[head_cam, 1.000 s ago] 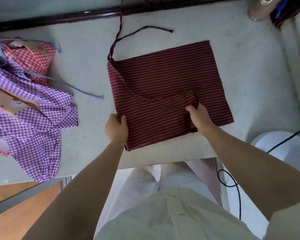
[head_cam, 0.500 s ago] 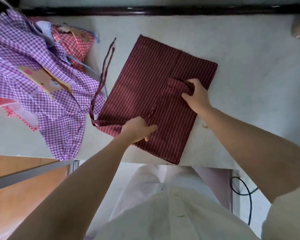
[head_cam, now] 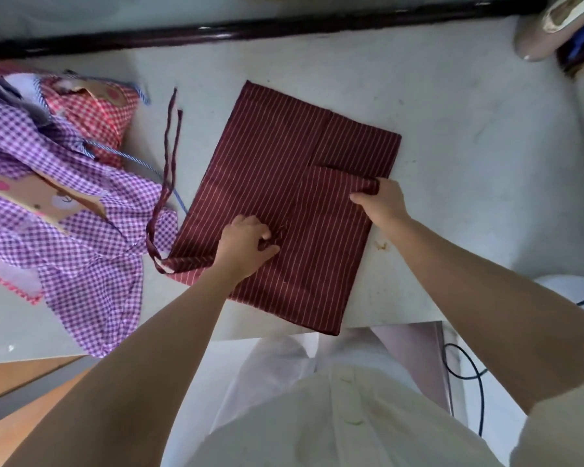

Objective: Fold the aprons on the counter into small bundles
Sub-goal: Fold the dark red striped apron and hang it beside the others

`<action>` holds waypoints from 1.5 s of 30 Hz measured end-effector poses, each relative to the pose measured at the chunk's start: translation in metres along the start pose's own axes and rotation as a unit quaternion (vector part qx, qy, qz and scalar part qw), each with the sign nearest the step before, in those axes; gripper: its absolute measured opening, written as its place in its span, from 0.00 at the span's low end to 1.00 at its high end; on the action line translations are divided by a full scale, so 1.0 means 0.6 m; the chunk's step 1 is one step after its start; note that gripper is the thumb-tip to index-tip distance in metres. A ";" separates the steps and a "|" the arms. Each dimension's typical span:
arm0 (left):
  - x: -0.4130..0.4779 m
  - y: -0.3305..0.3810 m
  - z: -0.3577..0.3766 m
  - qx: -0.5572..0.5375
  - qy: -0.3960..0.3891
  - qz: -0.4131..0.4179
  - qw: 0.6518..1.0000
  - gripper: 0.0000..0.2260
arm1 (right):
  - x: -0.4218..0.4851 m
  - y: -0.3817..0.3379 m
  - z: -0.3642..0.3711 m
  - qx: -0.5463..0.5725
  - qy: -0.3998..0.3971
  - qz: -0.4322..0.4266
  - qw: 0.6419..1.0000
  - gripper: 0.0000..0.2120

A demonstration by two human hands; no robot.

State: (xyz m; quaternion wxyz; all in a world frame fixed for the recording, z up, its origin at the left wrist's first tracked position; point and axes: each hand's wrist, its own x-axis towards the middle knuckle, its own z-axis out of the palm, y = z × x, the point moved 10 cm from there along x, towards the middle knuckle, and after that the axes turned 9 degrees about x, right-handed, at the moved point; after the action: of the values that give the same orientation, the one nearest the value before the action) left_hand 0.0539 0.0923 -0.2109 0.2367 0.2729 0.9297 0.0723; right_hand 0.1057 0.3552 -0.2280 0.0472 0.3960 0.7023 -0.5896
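The maroon pinstriped apron (head_cam: 267, 170) lies folded in a flat rectangle at the pale worktop's (head_cam: 469, 163) near edge; the left hand (head_cam: 246, 246) pinches cloth mid-panel, the right hand (head_cam: 383, 203) grips a flap's corner. A crumpled purple gingham apron (head_cam: 81, 230) lies to its left

Single view, head-worn. It looks steeply down and slightly forward onto the pale tabletop (head_cam: 452, 106) from close range. The striped apron (head_cam: 267, 156) sits mid-frame. The wearer's white shirt (head_cam: 334, 416) fills the bottom edge, and the dark far rim (head_cam: 284, 26) crosses the top. Wide-angle lens; straight edges bow.
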 end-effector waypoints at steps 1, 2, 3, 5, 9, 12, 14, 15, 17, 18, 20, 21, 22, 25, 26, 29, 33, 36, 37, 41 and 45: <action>0.004 0.008 -0.011 -0.011 0.025 0.024 0.999 0.11 | 0.005 -0.022 -0.007 0.015 0.012 -0.036 0.999 0.09; 0.007 0.013 -0.020 -0.015 0.039 0.032 0.999 0.10 | 0.010 -0.041 -0.016 0.038 0.024 -0.065 0.997 0.08; 0.013 0.016 -0.024 -0.007 0.044 0.029 0.999 0.10 | 0.016 -0.050 -0.023 0.063 0.038 -0.079 0.994 0.08; 0.030 0.018 -0.025 0.017 0.034 0.007 0.999 0.11 | 0.035 -0.040 -0.029 0.096 0.047 -0.056 0.993 0.12; 0.057 0.016 -0.011 0.047 0.004 -0.021 0.999 0.13 | 0.054 0.013 -0.019 0.003 0.015 0.041 0.999 0.16; 0.072 0.019 -0.009 0.035 -0.006 -0.026 0.999 0.14 | 0.062 -0.014 -0.032 -0.024 0.043 -0.027 0.998 0.09; 0.085 0.021 -0.012 0.019 -0.016 -0.034 0.999 0.16 | 0.068 -0.020 -0.048 -0.015 0.079 -0.038 0.996 0.04; 0.089 0.021 -0.013 0.021 -0.026 -0.039 0.999 0.17 | 0.072 -0.013 -0.052 -0.014 0.087 -0.031 0.996 0.03; 0.097 0.019 -0.010 0.042 -0.044 -0.044 0.997 0.19 | 0.082 0.001 -0.054 -0.030 0.081 -0.011 0.996 0.03; 0.100 0.016 -0.010 0.052 -0.044 -0.046 0.997 0.20 | 0.085 0.003 -0.052 -0.037 0.075 -0.010 0.996 0.03; 0.107 0.010 -0.011 0.050 -0.033 -0.047 0.997 0.19 | 0.089 -0.002 -0.053 -0.050 0.080 -0.022 0.995 0.04; 0.111 0.009 -0.012 0.046 -0.026 -0.046 0.998 0.18 | 0.090 -0.005 -0.055 -0.052 0.090 -0.031 0.994 0.05; 0.115 0.010 -0.014 0.045 -0.021 -0.043 0.998 0.17 | 0.092 -0.008 -0.057 -0.053 0.101 -0.037 0.993 0.06; 0.123 0.016 -0.018 0.066 -0.028 -0.048 0.996 0.17 | 0.104 -0.007 -0.057 -0.056 0.103 -0.014 0.993 0.10; 0.124 0.016 -0.020 0.075 -0.029 -0.057 0.995 0.18 | 0.109 -0.009 -0.057 -0.058 0.096 -0.006 0.994 0.11; 0.124 0.018 -0.035 0.074 0.004 -0.077 0.994 0.16 | 0.113 -0.012 -0.064 -0.050 0.089 -0.003 0.995 0.10; 0.097 0.043 -0.082 0.135 0.177 -0.008 0.975 0.12 | 0.078 -0.028 -0.061 -0.018 0.119 -0.063 0.991 0.19; 0.061 0.077 -0.075 0.176 0.224 0.093 0.954 0.11 | 0.019 -0.075 -0.040 -0.140 0.160 -0.193 0.958 0.26; 0.048 0.085 -0.064 0.182 0.218 0.118 0.952 0.13 | -0.007 -0.087 -0.015 -0.176 0.145 -0.230 0.946 0.26; 0.012 0.082 0.013 0.205 0.111 0.118 0.965 0.21 | -0.095 -0.044 0.127 -0.327 -0.049 -0.308 0.892 0.26; -0.009 0.022 0.082 0.228 0.023 0.051 0.972 0.29 | -0.096 0.065 0.129 -0.484 -0.118 -0.263 0.826 0.29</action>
State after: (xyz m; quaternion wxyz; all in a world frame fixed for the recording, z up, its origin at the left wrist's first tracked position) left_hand 0.0878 0.1006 -0.2481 0.1427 0.3653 0.9117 -0.1227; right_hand 0.1377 0.2588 -0.2515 0.1586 0.0503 0.9643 -0.2061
